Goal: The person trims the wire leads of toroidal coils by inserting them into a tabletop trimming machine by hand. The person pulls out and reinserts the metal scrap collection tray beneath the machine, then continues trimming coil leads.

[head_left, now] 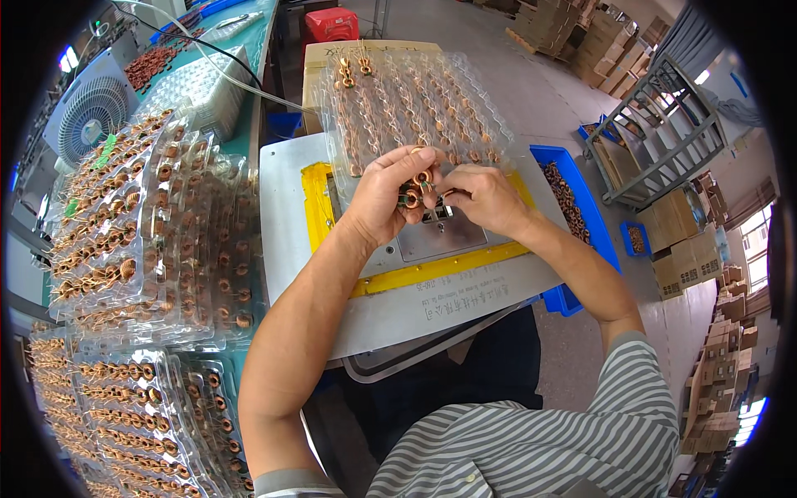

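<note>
My left hand (383, 197) is closed around a few small copper-wound ring coils (410, 198), gripped between thumb and fingers. My right hand (491, 199) pinches close beside them, its fingertips near the coils' wire ends; what exactly sits in that pinch is too small to make out. Both hands are over a pale metal machine top (365, 332) with a yellow frame (398, 280) and a small metal plate (440, 242) in its middle. Just beyond the hands, a clear plastic tray (477, 91) holds rows of ring coils, with a couple lying on top at its far left corner.
Tall stacks of clear trays full of coils (124, 224) stand close on the left. A fan (93, 104) and white trays (195, 91) are behind them. On the right, a blue bin (599, 241) holds loose coils. Farther off are a metal cart (664, 133) and cartons (689, 257).
</note>
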### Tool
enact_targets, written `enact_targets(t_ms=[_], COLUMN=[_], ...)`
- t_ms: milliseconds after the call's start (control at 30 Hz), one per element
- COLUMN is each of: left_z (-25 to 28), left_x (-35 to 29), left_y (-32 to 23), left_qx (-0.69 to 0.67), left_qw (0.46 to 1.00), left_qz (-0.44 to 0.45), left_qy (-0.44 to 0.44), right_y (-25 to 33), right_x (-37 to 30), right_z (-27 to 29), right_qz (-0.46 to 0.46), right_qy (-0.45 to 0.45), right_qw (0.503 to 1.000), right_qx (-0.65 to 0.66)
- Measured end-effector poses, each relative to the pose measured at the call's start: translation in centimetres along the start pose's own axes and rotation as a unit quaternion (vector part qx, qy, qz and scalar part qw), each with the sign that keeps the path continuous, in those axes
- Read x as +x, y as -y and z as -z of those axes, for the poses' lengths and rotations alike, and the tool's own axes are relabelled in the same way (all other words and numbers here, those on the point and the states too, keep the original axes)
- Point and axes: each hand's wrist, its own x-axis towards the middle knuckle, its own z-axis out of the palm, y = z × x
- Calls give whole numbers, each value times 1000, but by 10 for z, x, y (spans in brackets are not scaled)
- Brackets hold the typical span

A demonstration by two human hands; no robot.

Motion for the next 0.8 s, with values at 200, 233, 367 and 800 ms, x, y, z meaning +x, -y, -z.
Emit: enact_targets(t_ms=[200,233,367,800], left_z=[1,8,-12,5], left_x=[-6,-12,6,-3], left_y=[-1,-5,9,1], left_qx=[7,9,-51,16], left_qw=[1000,1000,998,1000], left_qz=[12,11,17,13], left_qy=[-20,-28,-27,1], right_y=[-8,-6,-18,-5], right_x=[-1,5,-9,-1], right_z=[-6,-14,11,-20], right_qz=[82,84,143,108], right_qy=[29,46,47,30], right_qw=[996,995,983,993], right_qx=[-35,-22,-108,-27])
